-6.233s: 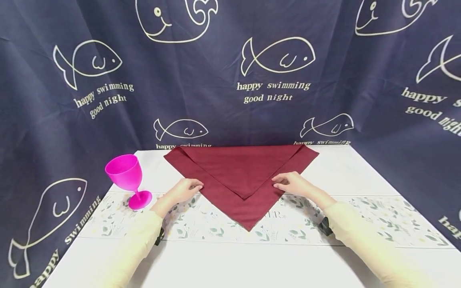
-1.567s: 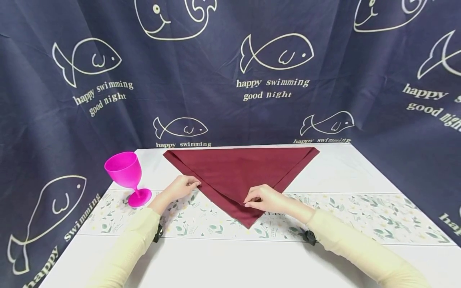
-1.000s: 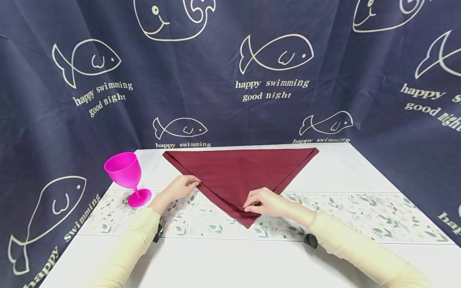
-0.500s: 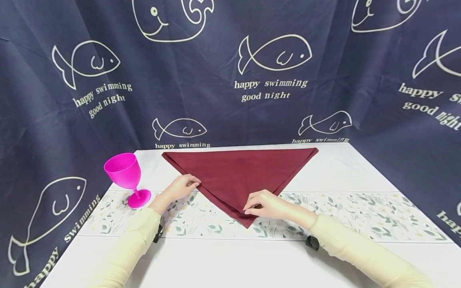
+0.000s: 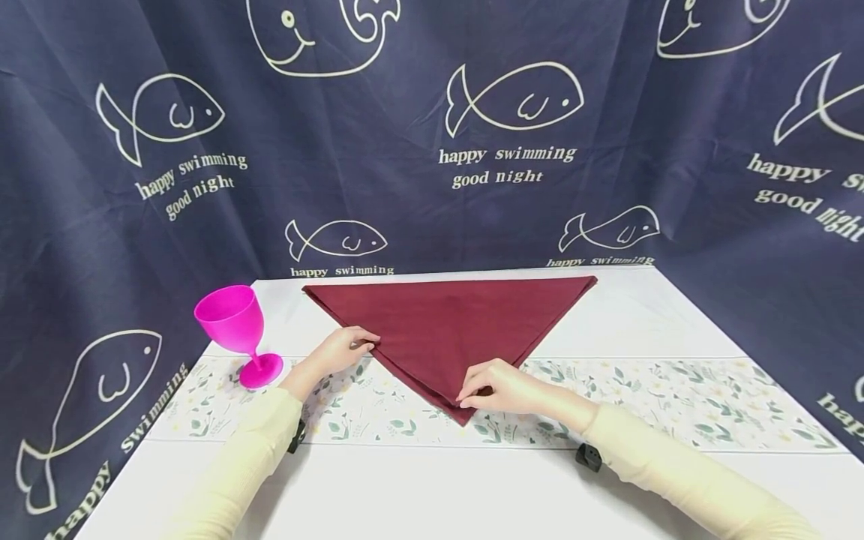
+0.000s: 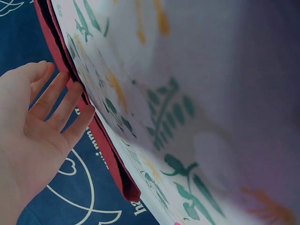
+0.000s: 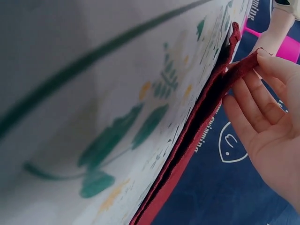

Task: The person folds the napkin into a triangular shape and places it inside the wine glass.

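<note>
A dark red cloth napkin (image 5: 439, 322) lies doubled into a triangle, its long side at the back and its point towards me. The right hand (image 5: 499, 386) pinches the tip of the upper layer between thumb and fingers, just short of the lower layer's tip. In the right wrist view that corner of the napkin (image 7: 171, 183) is lifted, with a dark gap between the layers. My left hand (image 5: 340, 351) touches the left edge with its fingertips. The left wrist view shows its fingers (image 6: 58, 101) fairly straight against the napkin's edge.
A bright pink goblet (image 5: 232, 322) stands at the left of the white table (image 5: 432, 487). A band with a leaf and flower print (image 5: 648, 397) crosses the table under the napkin's point. A dark blue fish-print curtain (image 5: 378, 150) encloses the back and sides.
The right hand has left the napkin's right edge, taken the upper tip and drawn it towards me, so the two layers' edges now nearly meet. My left hand has stayed almost in place.
</note>
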Demonstrator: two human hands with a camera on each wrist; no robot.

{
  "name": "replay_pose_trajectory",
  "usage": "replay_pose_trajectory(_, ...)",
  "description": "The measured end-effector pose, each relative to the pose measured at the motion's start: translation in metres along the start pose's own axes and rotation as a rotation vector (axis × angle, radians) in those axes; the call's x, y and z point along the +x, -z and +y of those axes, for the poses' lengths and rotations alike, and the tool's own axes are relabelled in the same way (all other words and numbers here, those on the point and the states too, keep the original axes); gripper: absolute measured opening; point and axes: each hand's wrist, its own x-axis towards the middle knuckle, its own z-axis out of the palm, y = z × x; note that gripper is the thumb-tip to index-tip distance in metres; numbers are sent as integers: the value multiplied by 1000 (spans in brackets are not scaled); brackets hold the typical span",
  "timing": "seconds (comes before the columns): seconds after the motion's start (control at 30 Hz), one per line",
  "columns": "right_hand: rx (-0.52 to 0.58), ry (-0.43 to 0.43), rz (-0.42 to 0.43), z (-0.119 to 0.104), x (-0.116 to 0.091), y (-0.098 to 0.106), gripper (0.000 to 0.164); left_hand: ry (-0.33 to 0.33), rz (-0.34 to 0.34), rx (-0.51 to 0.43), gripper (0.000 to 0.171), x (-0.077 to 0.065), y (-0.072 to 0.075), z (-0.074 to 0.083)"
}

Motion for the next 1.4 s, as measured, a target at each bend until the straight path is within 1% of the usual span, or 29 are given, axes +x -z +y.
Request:
replay_pose_trajectory(0.13, 13, -16, -13, -2, -2, 1, 10, 8, -4, -10, 23, 0, 1, 2)
replay_pose_trajectory(0.3, 30, -62, -40, -6, -3, 1, 9, 13, -5, -10, 23, -1, 2, 3)
replay_pose_trajectory(0.4, 33, -71, -55, -7, -4, 0, 9, 8, -7, -10, 22, -1, 2, 3)
replay_pose_trajectory(0.57, 38, -62, -63, -6, -4, -1, 9, 7, -10, -6, 21, -1, 2, 2)
replay_pose_trajectory(0.8, 20, -65, -92, -5, -4, -1, 8, 61, -40, -19, 20, -1, 2, 0)
replay_pose_trajectory(1.03, 20, -89, -129, -3, -6, -3, 8, 41, -33, 11, 19, -1, 1, -2)
replay_pose_trajectory(1.23, 32, -115, -158, -4, -7, -3, 8, 54, -29, 6, 18, -1, 1, -1)
replay_pose_trajectory(1.4, 53, -152, -187, -3, -7, -4, 9, 32, -20, 11, 18, -1, 1, 1)
